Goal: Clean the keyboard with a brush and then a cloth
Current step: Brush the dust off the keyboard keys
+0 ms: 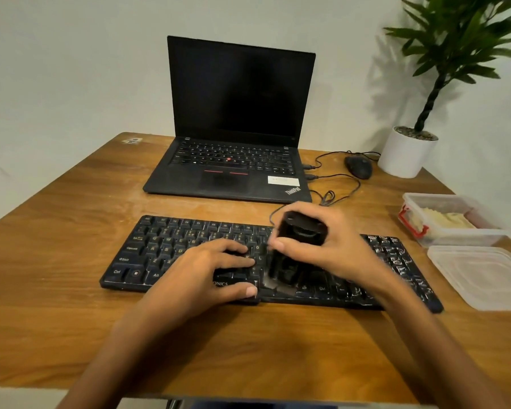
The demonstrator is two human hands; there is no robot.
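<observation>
A black keyboard (171, 246) lies across the wooden table (71, 219) in front of me, with white dust on the keys at its right end. My left hand (216, 270) rests flat on the middle keys, fingers straight and thumb along the front edge. My right hand (331, 243) grips a black brush (292, 252) from above. The brush's lower end is on the keys just right of my left fingers. The brush is blurred.
An open black laptop (236, 119) stands behind the keyboard. A black mouse (359, 166) with its cable lies to its right, beside a potted plant (407, 152). At the right edge sit a clear plastic box (455, 234) holding something pale and its lid (481, 273).
</observation>
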